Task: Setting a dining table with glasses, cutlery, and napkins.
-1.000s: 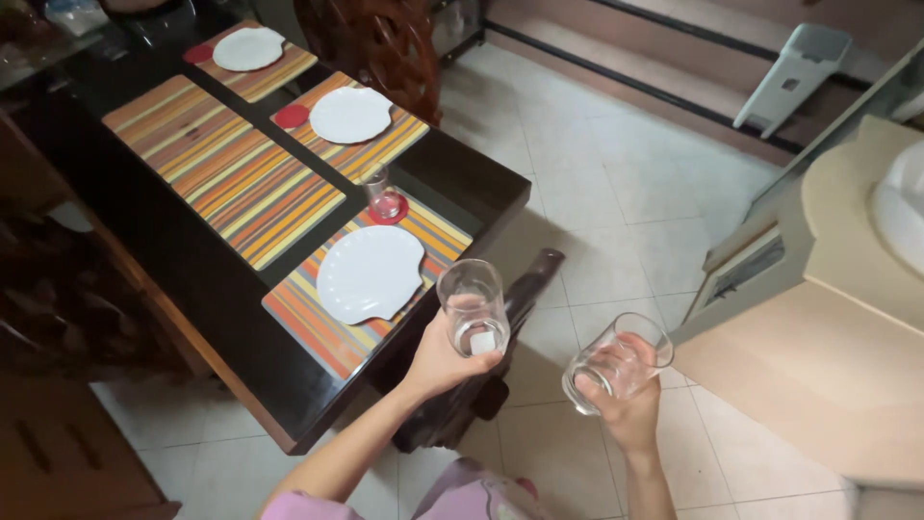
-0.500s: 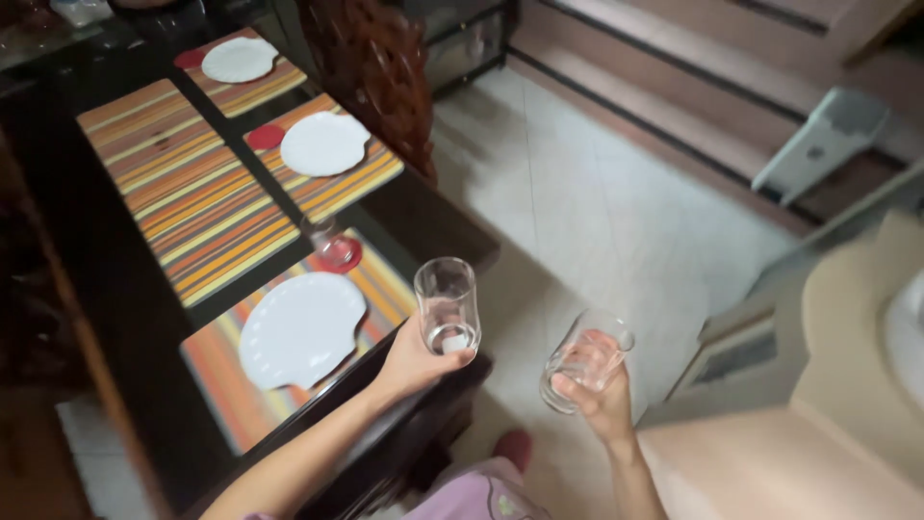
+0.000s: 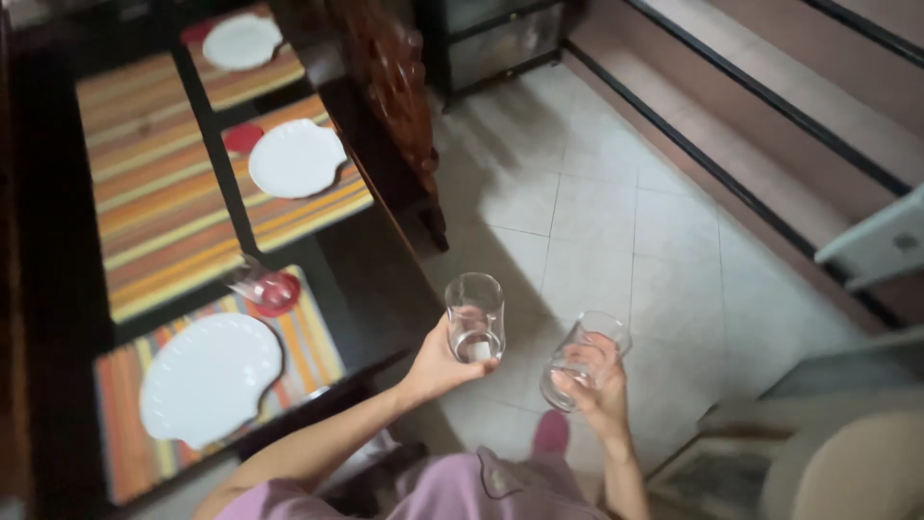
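glasses: two clear tumblers, one in each hand, carried over the tiled floor [image 3: 616,221] just off the counter's [image 3: 375,279] right edge.

head view: the left hand [image 3: 438,364] wraps the lower half of the upright left glass [image 3: 474,318], near the centre of the frame. the right hand [image 3: 599,395] grips the right glass [image 3: 580,371] at about 3 o'clock from it, fingers curled round its far side; that glass leans toward 1 o'clock. both hands are clenched on glass, neither free.

risks, as i judge them: the tilted right glass looks the likelier to slip, and hard tile below would break it. the two glasses hang near each other and could knock together. a little liquid may sit in the bottoms, though that is hard to tell; if so, the lean could spill it.

around: on the counter at 9 o'clock lie striped mats [image 3: 154,183], with a shell-shaped white plate [image 3: 207,377] at 8 o'clock and two more plates toward 11. a third glass [image 3: 258,286] already stands on a red coaster [image 3: 279,294] at 9 o'clock. a carved dark chair [image 3: 390,91] at 12 o'clock crowds the counter edge, and another chair [image 3: 318,424] sits tucked under it beside the person's legs, both narrowing any reach to the mats. steps [image 3: 770,106] rise at 1 o'clock.
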